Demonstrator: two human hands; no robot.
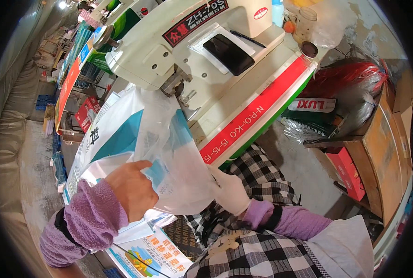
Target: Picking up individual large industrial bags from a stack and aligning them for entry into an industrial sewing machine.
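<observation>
A white and teal woven bag (pixel 116 134) with a clear plastic liner (pixel 181 169) lies beneath the head of a cream industrial sewing machine (pixel 144 58). The liner's upper end runs close to the needle area. My left hand (pixel 132 190), bare, grips the bag's near edge, its index finger stretched over the liner; the other fingers are mostly hidden. In a white glove, my right hand (pixel 232 191) closes on the liner's right edge, its fingertips partly covered by plastic. Below my left hand lies a printed white bag (pixel 150 252).
A black phone (pixel 228 54) and a pen (pixel 248 39) rest on the machine bed. Its edge carries a red strip (pixel 257 109). At right stand a wooden cabinet (pixel 385 148) and plastic-wrapped bundles (pixel 327 106). A jar (pixel 305 23) stands at the back.
</observation>
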